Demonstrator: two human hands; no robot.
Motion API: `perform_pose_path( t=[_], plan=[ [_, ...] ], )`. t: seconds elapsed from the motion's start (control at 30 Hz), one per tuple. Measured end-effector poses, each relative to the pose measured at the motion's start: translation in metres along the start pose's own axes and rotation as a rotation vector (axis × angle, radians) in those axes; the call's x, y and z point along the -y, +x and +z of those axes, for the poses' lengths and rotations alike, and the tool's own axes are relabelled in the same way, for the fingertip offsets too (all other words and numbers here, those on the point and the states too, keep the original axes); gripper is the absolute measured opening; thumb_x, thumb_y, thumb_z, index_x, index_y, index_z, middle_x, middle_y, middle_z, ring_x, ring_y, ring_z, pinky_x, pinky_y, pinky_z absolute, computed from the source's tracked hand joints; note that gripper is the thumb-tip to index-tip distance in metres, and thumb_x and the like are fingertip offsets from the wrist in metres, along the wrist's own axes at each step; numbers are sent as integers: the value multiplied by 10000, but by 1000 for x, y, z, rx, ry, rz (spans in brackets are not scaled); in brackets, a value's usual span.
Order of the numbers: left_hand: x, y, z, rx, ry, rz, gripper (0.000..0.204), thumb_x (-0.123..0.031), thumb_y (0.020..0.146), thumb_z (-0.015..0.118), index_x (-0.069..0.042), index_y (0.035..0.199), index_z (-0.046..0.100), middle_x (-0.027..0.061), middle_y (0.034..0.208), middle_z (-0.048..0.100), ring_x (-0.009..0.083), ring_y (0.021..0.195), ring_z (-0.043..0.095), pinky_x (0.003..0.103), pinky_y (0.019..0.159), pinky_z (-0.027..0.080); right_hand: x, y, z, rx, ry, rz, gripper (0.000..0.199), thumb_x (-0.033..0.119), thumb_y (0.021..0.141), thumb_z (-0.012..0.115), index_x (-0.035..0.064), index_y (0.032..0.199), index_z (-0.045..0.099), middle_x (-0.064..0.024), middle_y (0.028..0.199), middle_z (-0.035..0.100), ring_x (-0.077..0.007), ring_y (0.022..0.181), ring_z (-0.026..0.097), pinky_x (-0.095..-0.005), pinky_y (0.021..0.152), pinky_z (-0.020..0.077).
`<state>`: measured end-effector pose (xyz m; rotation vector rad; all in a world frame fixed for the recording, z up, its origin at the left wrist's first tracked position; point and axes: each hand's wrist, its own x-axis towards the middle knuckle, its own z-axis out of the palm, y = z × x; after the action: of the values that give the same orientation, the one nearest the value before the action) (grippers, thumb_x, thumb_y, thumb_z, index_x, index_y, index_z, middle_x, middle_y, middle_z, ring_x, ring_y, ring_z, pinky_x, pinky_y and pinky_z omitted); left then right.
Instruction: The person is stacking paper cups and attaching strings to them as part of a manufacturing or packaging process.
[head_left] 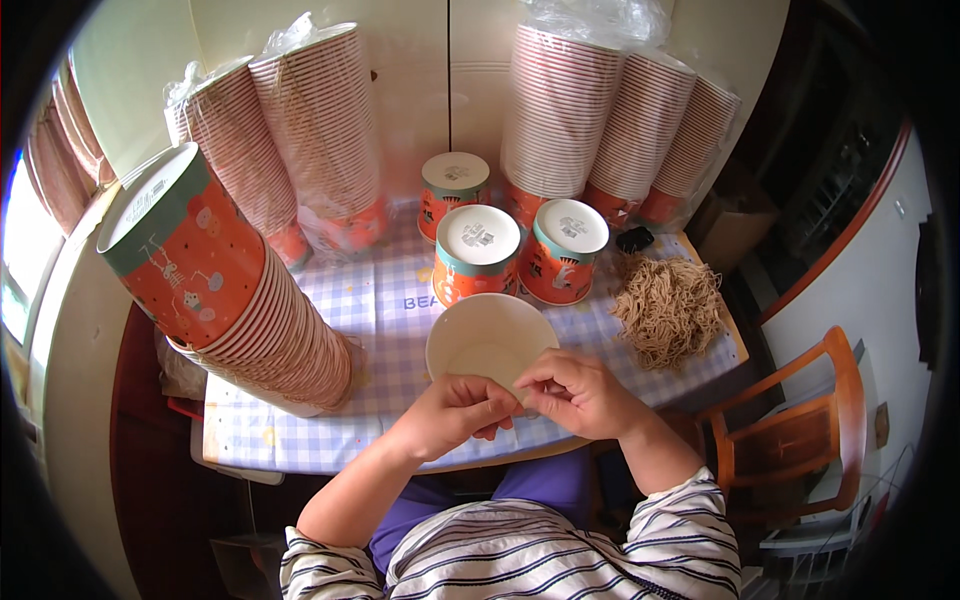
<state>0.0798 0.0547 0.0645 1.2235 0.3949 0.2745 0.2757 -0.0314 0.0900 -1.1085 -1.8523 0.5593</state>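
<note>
A paper bucket (487,335) stands mouth up at the table's near edge, its pale inside showing. My left hand (466,408) and my right hand (582,393) meet at its near rim, fingertips pinched close together. Something thin and pale seems to lie between them, too small to make out. Right of the bucket is a tangled heap of tan cord (668,312). Behind it, orange and green paper buckets (477,238) rest upside down in a small group.
At left rises a tall nested stack of buckets (225,270). Plastic-wrapped bucket stacks (318,120) line the back left, with others (562,110) at back right. A small black object (634,239) lies beside the cord. A checked cloth (390,310) covers the table; a wooden chair (790,430) stands right.
</note>
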Motion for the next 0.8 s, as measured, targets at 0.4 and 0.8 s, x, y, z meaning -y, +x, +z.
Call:
perform_pose_path(
  t=[0.4,0.8],
  plan=[
    [9,-8,12,-186,224,157,82,-60,871,629,15,869,662,-23,738,587,17,631,474,198,525,392,2,-5,1,80,-127,-41,210,-39,713,700,60,875,611,-62,798,564,-208,687,591,-297,590,478],
    [6,-30,34,-322,699,523,71,-17,797,675,8,864,674,95,752,606,186,635,610,299,551,488,12,-15,11,3,-446,-306,236,40,701,733,65,880,580,-47,839,571,-222,671,609,-324,554,502]
  ],
)
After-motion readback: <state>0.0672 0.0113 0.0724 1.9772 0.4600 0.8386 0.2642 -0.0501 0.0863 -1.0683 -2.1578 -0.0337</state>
